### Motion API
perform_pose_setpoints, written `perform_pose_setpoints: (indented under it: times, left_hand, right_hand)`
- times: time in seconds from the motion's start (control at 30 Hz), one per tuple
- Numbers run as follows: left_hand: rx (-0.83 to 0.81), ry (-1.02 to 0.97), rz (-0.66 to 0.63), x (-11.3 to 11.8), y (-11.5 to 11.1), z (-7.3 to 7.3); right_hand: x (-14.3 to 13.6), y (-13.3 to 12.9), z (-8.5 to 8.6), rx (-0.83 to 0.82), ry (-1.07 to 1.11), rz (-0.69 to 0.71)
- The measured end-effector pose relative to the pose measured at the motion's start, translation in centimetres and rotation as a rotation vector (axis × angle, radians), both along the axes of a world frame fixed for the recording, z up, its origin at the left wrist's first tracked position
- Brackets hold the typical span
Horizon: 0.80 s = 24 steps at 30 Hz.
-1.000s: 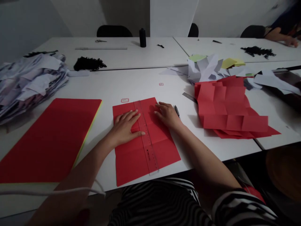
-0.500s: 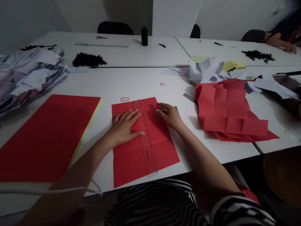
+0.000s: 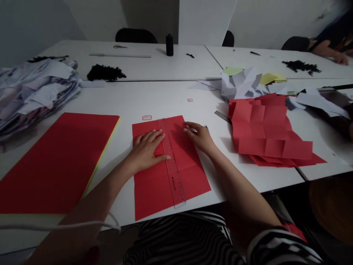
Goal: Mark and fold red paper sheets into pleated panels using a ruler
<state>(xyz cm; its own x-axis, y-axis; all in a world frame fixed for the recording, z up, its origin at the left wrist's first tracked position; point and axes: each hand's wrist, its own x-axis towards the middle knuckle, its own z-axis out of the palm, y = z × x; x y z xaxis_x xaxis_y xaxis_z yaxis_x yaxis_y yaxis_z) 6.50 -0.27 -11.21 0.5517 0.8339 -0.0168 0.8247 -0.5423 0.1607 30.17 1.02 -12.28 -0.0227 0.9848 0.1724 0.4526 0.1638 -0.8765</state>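
A creased sheet of red paper (image 3: 190, 180) lies on the table in front of me. Along its length rests a clear plastic ruler (image 3: 176, 187), slightly slanted. My left hand (image 3: 149, 149) is spread flat over the paper's left half, its fingertips and thumb pressing on the ruler. At the sheet's upper right edge is my right hand (image 3: 199, 136), with thumb and fingers curled close together. A small dark tip shows behind its knuckles, but what it belongs to is hidden by the hand.
Left lies a stack of large red sheets (image 3: 60, 162) with a yellow edge, below a heap of white paper (image 3: 41, 88). Folded red papers (image 3: 270, 129) and a metal ruler (image 3: 222, 116) are at right. Farther back stands a black bottle (image 3: 169, 45); another person's hand (image 3: 340, 58) shows far right.
The view has shifted slightly, so the scene sits a little lower. Both hands, the clear ruler and the red sheet keep their places relative to one another.
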Motion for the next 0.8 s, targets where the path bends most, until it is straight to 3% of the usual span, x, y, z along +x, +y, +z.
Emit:
perform_pose_setpoints:
  times: [0.3,0.43,0.67,0.8]
  left_hand:
    - [-0.016,-0.016,0.026,-0.6,-0.58,0.42]
    - [-0.016,-0.047,0.03,-0.67,-0.7,0.41]
    - [-0.024,-0.038,0.036,-0.55,-0.75,0.69]
    - [-0.024,-0.041,0.03,-0.52,-0.78,0.78]
  right_hand:
    - [0.06,-0.02,0.38,-0.238,0.614,-0.029]
    - [0.11,-0.11,0.33,-0.299,0.566,-0.039]
    - [0.19,-0.02,-0.39,-0.217,0.253,-0.013]
    - [0.09,-0.22,-0.03,-0.253,0.321,0.008]
